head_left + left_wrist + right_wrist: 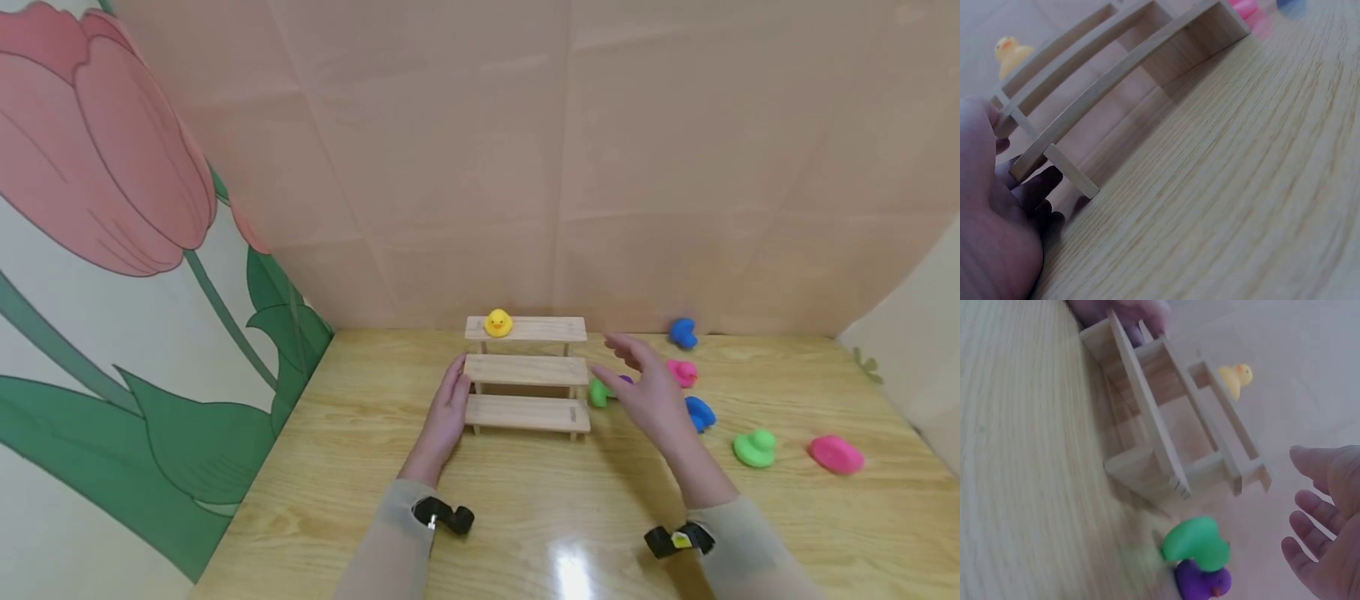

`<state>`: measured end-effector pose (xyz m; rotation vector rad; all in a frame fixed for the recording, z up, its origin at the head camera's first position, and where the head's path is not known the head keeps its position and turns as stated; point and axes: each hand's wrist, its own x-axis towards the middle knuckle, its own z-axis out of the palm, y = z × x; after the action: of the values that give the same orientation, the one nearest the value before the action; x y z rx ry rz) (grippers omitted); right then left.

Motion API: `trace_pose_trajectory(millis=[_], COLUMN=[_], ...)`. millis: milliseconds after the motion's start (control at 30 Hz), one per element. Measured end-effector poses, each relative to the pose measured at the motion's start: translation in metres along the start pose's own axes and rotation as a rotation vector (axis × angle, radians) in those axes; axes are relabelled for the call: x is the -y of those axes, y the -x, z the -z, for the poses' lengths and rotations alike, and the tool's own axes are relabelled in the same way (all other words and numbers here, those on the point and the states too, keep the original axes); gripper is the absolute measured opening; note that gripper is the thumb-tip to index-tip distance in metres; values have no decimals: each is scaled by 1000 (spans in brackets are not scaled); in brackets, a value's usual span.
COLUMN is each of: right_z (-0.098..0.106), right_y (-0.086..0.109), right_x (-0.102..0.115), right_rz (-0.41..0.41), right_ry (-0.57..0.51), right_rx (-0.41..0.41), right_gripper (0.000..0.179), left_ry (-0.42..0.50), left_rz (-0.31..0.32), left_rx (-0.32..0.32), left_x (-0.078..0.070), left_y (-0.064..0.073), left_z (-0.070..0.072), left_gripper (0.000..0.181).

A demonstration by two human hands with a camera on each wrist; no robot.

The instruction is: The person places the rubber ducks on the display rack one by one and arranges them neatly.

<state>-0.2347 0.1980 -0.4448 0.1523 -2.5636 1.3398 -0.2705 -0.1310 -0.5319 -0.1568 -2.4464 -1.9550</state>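
Holding the wooden shelf [527, 370] by its left end: left hand [444, 408]

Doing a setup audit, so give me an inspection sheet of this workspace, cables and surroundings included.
Surface: wood-grain table, glare near front.
Job's things: three-tier wooden stand; yellow duck on its top tier; purple duck, two green toys, two blue toys, two pink toys right of the stand.
Clutter: nothing seen.
Hands: left hand holds the stand's left end; right hand, fingers spread, holds nothing.
Cables: nothing seen.
Surroundings: pinkish backdrop behind, tulip-print panel at left.
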Motion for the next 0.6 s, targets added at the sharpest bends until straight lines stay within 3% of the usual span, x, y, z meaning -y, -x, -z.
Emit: trace_pose_trajectory(millis=[333,600], right_z=[3,0], right_y=[-2,-7], right_x=[-22,-43], right_rz=[39,12], right_ry=[66,107], right_rx=[17,121], right_gripper=[58,62], left_ry=[0,-1], left_rz=[14,26], left_rx=[-1,-3], left_x=[-2,-3], left_y=[1,1], left_z=[1,1], left_gripper=[56,56])
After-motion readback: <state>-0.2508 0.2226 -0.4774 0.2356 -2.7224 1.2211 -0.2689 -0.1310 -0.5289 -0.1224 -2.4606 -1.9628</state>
